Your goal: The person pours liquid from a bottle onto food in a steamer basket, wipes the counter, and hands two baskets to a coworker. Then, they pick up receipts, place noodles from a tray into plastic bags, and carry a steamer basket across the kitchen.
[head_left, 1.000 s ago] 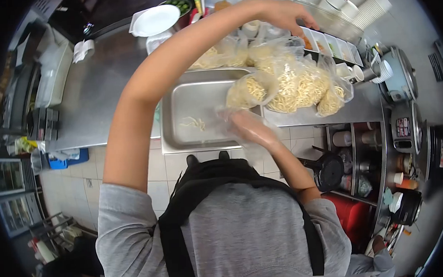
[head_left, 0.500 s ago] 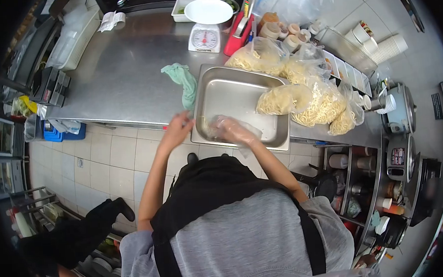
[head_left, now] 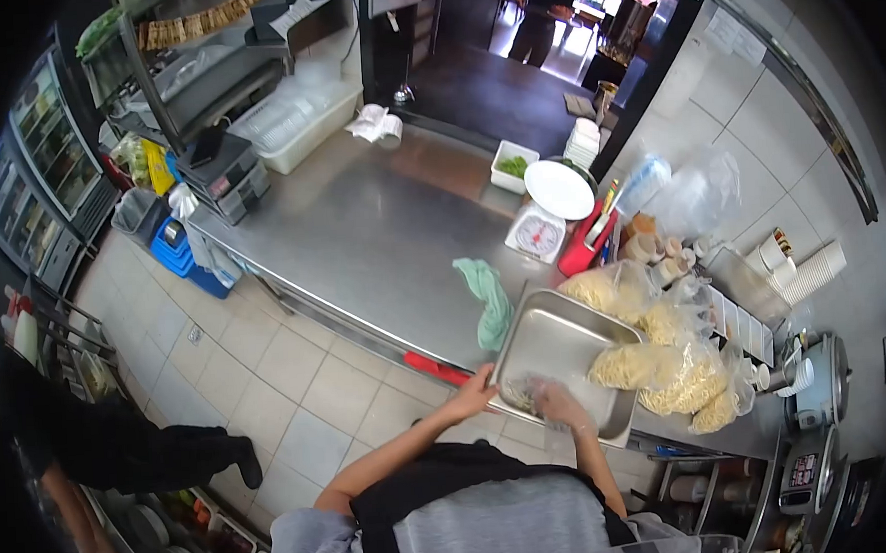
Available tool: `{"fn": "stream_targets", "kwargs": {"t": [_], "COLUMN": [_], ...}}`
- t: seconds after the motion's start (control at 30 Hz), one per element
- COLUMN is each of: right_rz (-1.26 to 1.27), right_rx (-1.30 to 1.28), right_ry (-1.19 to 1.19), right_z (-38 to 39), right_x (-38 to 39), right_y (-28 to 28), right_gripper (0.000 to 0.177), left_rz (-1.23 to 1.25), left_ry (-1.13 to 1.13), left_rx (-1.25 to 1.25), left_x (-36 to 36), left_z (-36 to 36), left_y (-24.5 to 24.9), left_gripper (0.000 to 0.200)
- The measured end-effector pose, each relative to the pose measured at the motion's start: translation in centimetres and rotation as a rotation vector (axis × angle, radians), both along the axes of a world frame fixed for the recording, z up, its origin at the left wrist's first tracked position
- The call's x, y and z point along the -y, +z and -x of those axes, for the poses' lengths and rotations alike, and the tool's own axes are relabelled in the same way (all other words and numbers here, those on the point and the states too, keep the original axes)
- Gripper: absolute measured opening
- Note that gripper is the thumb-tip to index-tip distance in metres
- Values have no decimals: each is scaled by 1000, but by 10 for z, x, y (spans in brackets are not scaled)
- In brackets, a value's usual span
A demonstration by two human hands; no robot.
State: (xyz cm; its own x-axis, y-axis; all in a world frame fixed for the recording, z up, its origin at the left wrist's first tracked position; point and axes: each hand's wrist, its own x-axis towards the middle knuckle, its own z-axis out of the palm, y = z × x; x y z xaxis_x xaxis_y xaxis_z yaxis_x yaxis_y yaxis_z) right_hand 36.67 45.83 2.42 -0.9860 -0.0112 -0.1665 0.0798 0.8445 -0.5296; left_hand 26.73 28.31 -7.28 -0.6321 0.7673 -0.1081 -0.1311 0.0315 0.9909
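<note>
A rectangular metal tray (head_left: 621,426) sits at the counter's front edge. My bare left hand (head_left: 469,395) is at its near left corner, with the fingers closed on the rim. Inside the tray, toward its near left part, my right hand (head_left: 562,406) wears a clear plastic glove. Its fingers are pressed together and point down beside a small pale heap; what they hold is hidden and blurred. Bags of pale noodles (head_left: 684,379) lie right of the tray, and one bag (head_left: 628,366) hangs over its right side. A green cloth (head_left: 487,304) lies left of the tray.
Behind the tray stand a kitchen scale (head_left: 536,234) with a white plate (head_left: 560,191) and a red dispenser (head_left: 590,244). Cups and bottles are at the right. A person in dark clothes (head_left: 172,456) is at the lower left; another person (head_left: 543,16) stands beyond the opening.
The view has tilted up and turned left, so the counter appears lower and further right. My left hand has come onto the tray's rim. My right hand stays inside the tray.
</note>
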Motion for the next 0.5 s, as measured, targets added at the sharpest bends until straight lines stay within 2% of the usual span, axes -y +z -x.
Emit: {"fn": "stream_targets", "kwargs": {"t": [0.07,0.13,0.23,0.43,0.5], "right_rz": [55,92,49,-73,43], "right_rx": [1,7,64,-159,-27], "right_ry": [-22,-72,-72,145,21], "right_z": [9,18,22,2,1], "right_x": [13,33,36,27,37], "right_y": [10,18,-5,-27,4], "right_gripper": [28,26,24,27,27], "left_rz": [-5,12,7,46,-4], "left_ry": [-112,-111,-110,-63,-83], "left_rx": [341,399,448,501,550], "left_x": [7,6,5,8,11], "left_z": [2,3,4,3,4], "left_y": [44,34,35,63,54], "left_gripper": [50,54,55,54,55]}}
